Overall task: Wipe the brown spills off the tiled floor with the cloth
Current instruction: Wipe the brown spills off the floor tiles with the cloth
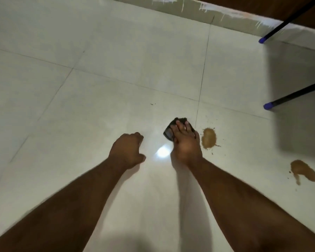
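Right hand point(185, 142) flat on dark cloth point(168, 132), fingers spread over it, pressing it to tiled floor point(98, 84). Left hand point(128, 151) beside it, fingers loosely curled, holding nothing, knuckles at or near the tile; contact unclear.

Two brown spills remaining. Nearer spill point(209, 138) just right of right hand, close to cloth edge but apart from it, outline whole, no smear marks. Farther spill point(303, 171) well off to the right, also whole, with small drips below. A few dark specks point(152, 104) ahead of right hand.

Tile under and between hands glossy, no brown visible there. Judged early: cloth down and ready, neither puddle touched yet. Left to do: both spills, plus splatter dots.

Two black legs with blue feet point(266, 106) far right, beyond farther spill.
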